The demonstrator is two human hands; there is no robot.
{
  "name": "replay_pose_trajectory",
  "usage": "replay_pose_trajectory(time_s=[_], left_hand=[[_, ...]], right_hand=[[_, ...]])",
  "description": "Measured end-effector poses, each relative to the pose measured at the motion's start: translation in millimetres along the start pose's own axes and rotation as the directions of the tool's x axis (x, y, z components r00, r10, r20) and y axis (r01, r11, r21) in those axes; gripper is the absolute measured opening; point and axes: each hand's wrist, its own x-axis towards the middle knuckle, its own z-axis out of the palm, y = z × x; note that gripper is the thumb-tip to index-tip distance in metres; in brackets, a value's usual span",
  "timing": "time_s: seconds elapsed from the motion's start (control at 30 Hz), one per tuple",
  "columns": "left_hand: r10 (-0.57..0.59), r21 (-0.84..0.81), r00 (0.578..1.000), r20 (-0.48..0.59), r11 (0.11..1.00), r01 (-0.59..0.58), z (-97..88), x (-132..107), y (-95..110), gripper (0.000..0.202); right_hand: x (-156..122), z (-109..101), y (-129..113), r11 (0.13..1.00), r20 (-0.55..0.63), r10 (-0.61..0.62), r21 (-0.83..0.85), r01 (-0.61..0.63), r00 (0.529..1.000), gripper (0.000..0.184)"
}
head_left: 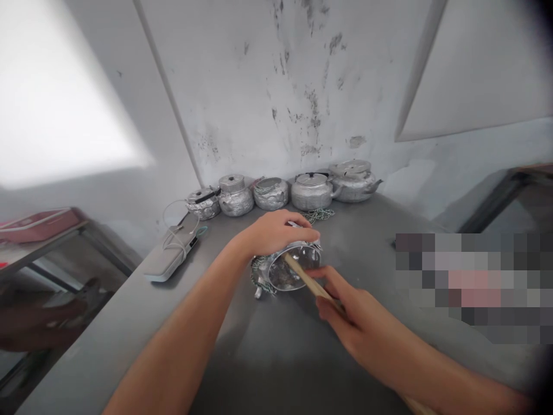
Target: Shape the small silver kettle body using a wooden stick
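Right fingers (336, 281) are gripping a wooden stick (310, 283) inside a tipped metal pot (280, 278); left fingers (302, 233) are clasping its top side.

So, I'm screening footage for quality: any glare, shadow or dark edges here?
Head view: a bright patch washes out the upper left; glints inside the metal pot; soft shadows on the table; right corners dark; mosaic blocks mask part of the right.
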Motion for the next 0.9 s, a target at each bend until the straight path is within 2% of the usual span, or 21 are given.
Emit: replay_pose_trajectory(time_s=[0.9], left_hand=[[0.007, -0.018, 1.000, -0.002, 1.000, -0.007, 0.9, 0.2, 0.3, 0.038]], right_hand=[[-1.6, 2.0, -2.7, 1.000, 0.007, -0.009, 0.003, 0.009, 1.000, 0.037]])
